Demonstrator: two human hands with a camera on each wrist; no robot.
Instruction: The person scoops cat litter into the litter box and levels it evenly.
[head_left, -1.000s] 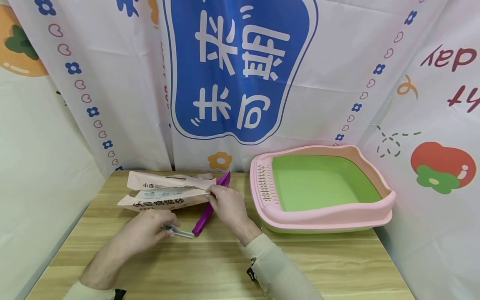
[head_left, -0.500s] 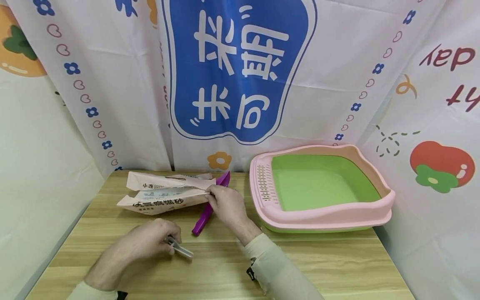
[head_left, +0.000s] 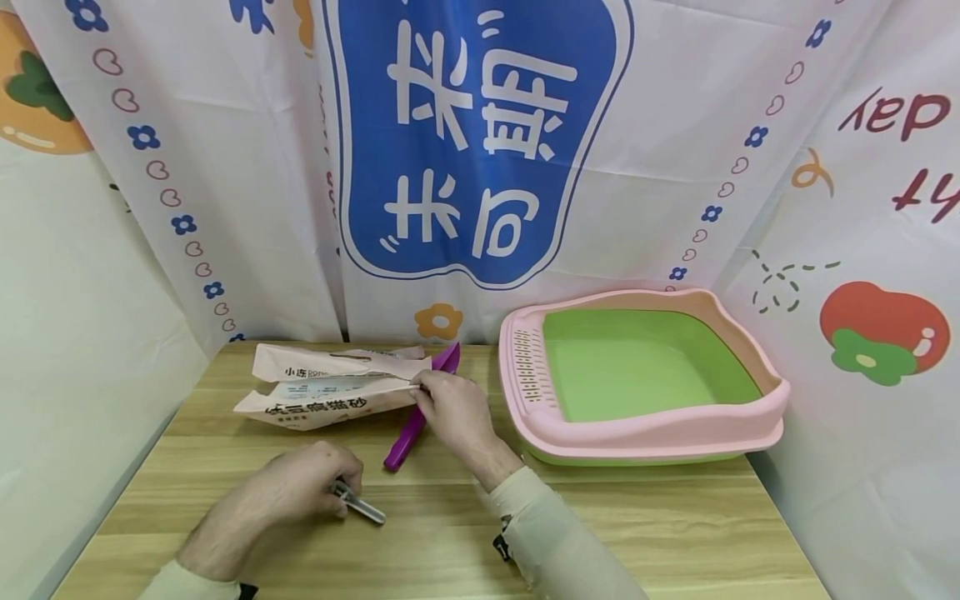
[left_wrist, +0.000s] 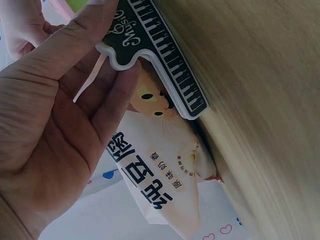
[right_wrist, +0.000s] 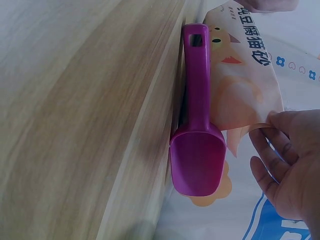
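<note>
My left hand (head_left: 288,485) pinches a black clip printed with piano keys and "Music" (left_wrist: 170,62) by its grips, low over the table in front of the bag. In the head view the clip's long edge points right and toward me. The pink paper cat litter bag (head_left: 322,407) stands at the back left with its top gaping. My right hand (head_left: 456,417) pinches the right edge of that bag between thumb and fingers, as the right wrist view shows. Beneath that hand lies a purple scoop (right_wrist: 197,95), its handle toward me and its bowl toward the back.
To the right stands a green litter box with a pink rim (head_left: 645,433). The wooden table (head_left: 420,550) ends at the printed cloth backdrop (head_left: 675,125), which rises behind and on both sides.
My left hand has drawn the clip back toward me, away from the bag and the scoop handle, and the clip has turned. My right hand stays on the bag's edge.
</note>
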